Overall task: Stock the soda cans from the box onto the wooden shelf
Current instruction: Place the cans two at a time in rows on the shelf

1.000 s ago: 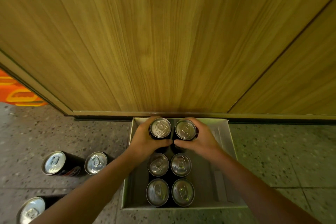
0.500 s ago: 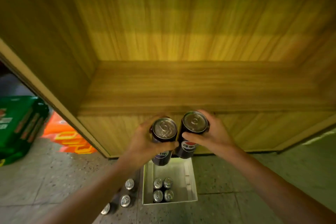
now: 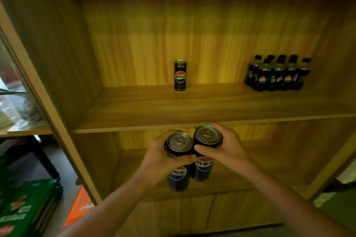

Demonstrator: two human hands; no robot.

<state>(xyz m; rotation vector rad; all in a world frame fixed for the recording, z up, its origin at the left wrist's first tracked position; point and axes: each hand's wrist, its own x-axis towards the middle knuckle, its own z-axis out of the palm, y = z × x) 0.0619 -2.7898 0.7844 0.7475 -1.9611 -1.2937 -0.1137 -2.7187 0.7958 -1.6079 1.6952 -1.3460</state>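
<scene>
My left hand (image 3: 157,159) grips a tall black soda can (image 3: 178,167) near its top. Beside it, my right hand (image 3: 227,147) grips a second black soda can (image 3: 204,161), and the two cans touch side by side. Both are held upright in front of the wooden shelf (image 3: 173,109), just below the front edge of its upper board. One black can (image 3: 180,75) stands alone at the back middle of that board. The box is out of view.
A pack of several dark soda bottles (image 3: 277,73) stands at the back right of the upper board. A lower board lies behind the held cans. Green crates (image 3: 27,208) and an orange pack (image 3: 81,208) sit on the floor at left.
Both hands lifted a can each out of the box and rose up to shelf height. The view tilted up, so the box and floor cans dropped out of sight.
</scene>
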